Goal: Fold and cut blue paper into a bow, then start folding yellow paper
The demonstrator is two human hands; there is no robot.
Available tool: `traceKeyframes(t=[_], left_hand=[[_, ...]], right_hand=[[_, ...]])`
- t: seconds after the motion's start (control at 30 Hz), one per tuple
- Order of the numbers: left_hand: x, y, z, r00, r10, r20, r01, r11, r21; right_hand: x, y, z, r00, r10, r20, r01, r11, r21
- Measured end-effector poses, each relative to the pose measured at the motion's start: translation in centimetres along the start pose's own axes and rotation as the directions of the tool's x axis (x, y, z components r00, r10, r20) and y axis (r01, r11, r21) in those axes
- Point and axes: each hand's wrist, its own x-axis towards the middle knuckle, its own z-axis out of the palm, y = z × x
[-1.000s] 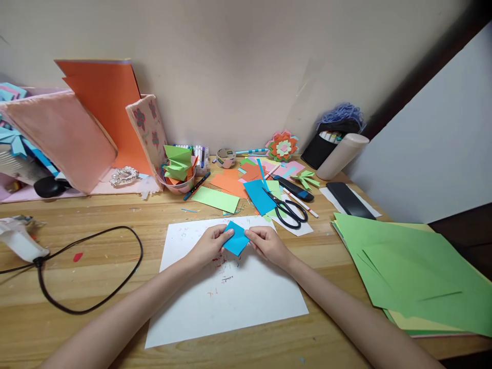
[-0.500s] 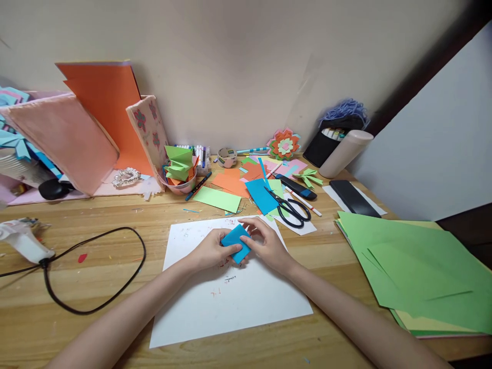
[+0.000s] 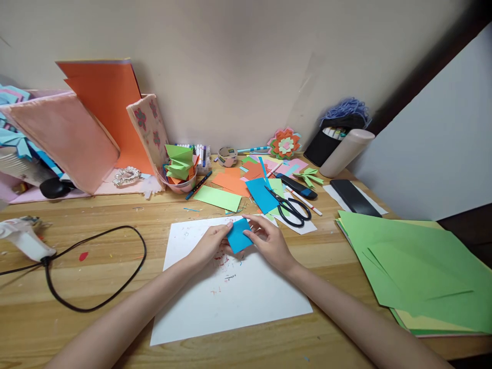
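A small blue piece of paper [image 3: 239, 237], roughly square, is held between both hands above a white sheet [image 3: 230, 312]. My left hand [image 3: 208, 245] pinches its left edge, thumb near the upper left corner and fingers underneath. On the other side my right hand [image 3: 271, 243] grips the right edge, its thumb on the front and its fingers partly hidden behind. Pen marks and small coloured specks show on the white sheet below. Just beyond the hands lie black-handled scissors [image 3: 291, 210], partly over a larger blue paper [image 3: 261, 195].
Paper scraps, a light green strip [image 3: 218, 199] and a box cutter [image 3: 298, 186] lie behind. Green sheets [image 3: 418, 261] are stacked at right. At left are a glue gun [image 3: 26, 241] with its looped cord and a pink organizer [image 3: 65, 138]. A paper flower [image 3: 285, 144] leans on the wall.
The blue paper has been turned slightly and raised a little away from me. My left thumb has shifted from its front face to its upper left edge.
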Motion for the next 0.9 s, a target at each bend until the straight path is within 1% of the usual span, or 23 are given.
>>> traceKeyframes(t=[0.1, 0.2, 0.27, 0.33, 0.47, 0.53, 0.7, 0.8, 0.9], left_hand=[[-0.10, 0.10, 0.06, 1.000, 0.014, 0.004, -0.014, 1.000, 0.026], [-0.08, 0.06, 0.05, 0.999, 0.041, 0.015, -0.042, 0.997, 0.063], [-0.02, -0.03, -0.07, 0.999, 0.043, 0.023, -0.045, 0.994, 0.097], [0.05, -0.20, -0.28, 0.997, 0.050, 0.059, -0.059, 0.985, 0.165], [-0.03, -0.58, -0.58, 0.985, 0.050, 0.166, -0.104, 0.936, 0.335], [-0.17, -0.64, -0.55, 0.983, 0.044, 0.176, -0.110, 0.915, 0.389], [-0.40, -0.45, -0.36, 0.980, 0.083, 0.183, -0.163, 0.863, 0.479], [-0.40, -0.34, -0.36, 0.979, 0.068, 0.194, -0.156, 0.859, 0.488], [-0.45, -0.20, -0.36, 0.980, 0.069, 0.187, -0.149, 0.878, 0.454]], right_hand=[[0.04, 0.24, 0.06, 0.999, 0.023, -0.024, -0.022, 0.999, 0.044], [0.09, 0.48, 0.07, 0.996, 0.073, -0.059, -0.066, 0.992, 0.112], [0.12, 0.45, 0.02, 0.994, 0.087, -0.061, -0.078, 0.988, 0.133], [0.12, 0.23, -0.06, 0.997, 0.073, -0.027, -0.069, 0.990, 0.126], [0.06, -0.22, -0.20, 0.994, 0.028, 0.105, -0.038, 0.995, 0.095], [0.06, -0.19, -0.23, 0.991, 0.033, 0.132, -0.047, 0.994, 0.103], [0.16, 0.08, -0.26, 0.986, 0.057, 0.159, -0.079, 0.988, 0.131], [0.16, -0.10, -0.31, 0.989, 0.010, 0.148, -0.022, 0.996, 0.082], [0.07, -0.36, -0.40, 0.985, -0.125, 0.120, 0.129, 0.991, -0.031]])
